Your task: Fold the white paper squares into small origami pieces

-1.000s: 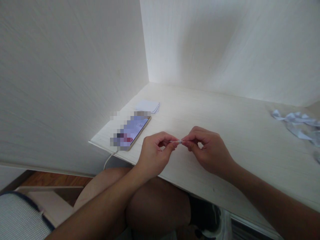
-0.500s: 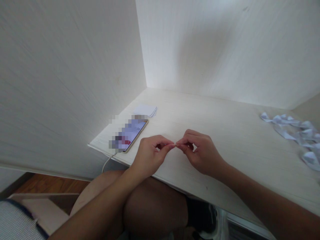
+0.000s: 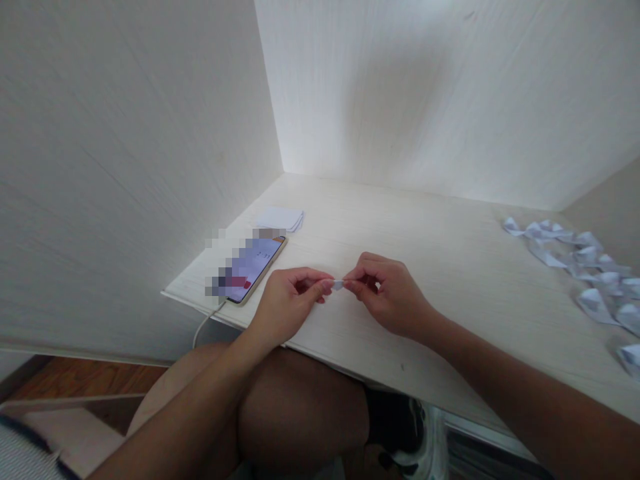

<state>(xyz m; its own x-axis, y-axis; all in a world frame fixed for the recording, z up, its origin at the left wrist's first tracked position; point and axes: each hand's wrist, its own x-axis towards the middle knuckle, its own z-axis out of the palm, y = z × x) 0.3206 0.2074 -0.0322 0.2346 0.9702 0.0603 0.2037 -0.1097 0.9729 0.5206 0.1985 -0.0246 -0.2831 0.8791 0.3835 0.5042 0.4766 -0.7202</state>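
Between my two hands, just above the white desktop, is a small folded piece of white paper (image 3: 339, 285). My left hand (image 3: 289, 301) pinches its left end between thumb and fingers. The right end is pinched the same way by my right hand (image 3: 387, 292). Only a short strip of the paper shows; the fingertips cover the rest. Left of my left hand lies a phone (image 3: 257, 270) with its screen lit, partly blurred out. Behind the phone is a small stack of white paper sheets (image 3: 280, 218).
Several folded white paper pieces (image 3: 595, 260) lie spread over the right side of the desk (image 3: 430, 233). Panels rise at the left and back. A white cable (image 3: 203, 323) runs from the phone over the front edge. My legs are beneath the desk.
A little more of the white paper now shows between my fingertips, which have parted slightly. The whole view has shifted, bringing more of the folded pieces on the right into sight.
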